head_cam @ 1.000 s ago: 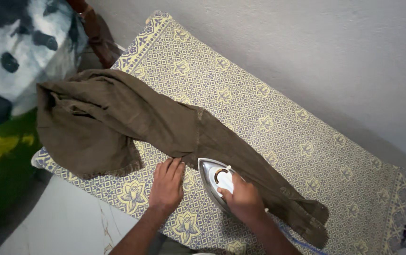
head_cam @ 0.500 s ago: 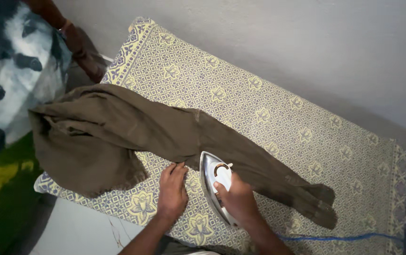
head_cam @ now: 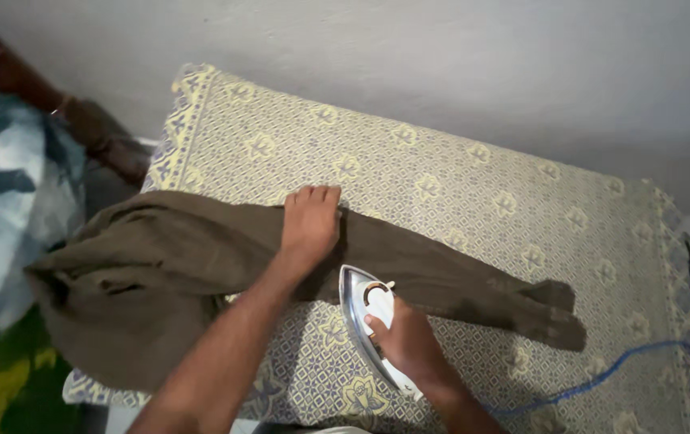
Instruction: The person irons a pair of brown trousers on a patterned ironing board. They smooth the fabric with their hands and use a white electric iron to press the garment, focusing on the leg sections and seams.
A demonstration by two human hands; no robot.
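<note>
While the left hand (head_cam: 310, 225) lies flat and open on the crumpled olive-brown cloth trousers (head_cam: 200, 265), the right hand (head_cam: 409, 345) grips the white-handled steel iron (head_cam: 371, 317) just beside it. Beneath both spreads a yellow-and-blue patterned fabric-covered counter (head_cam: 457, 185); a thin blue cord (head_cam: 602, 374) trails right of the right hand.

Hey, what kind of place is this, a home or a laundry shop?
Most likely a room at home: a patterned cloth padding the surface against a plain wall, brown trousers being pressed with an electric iron, and bedding-like fabric alongside.
</note>
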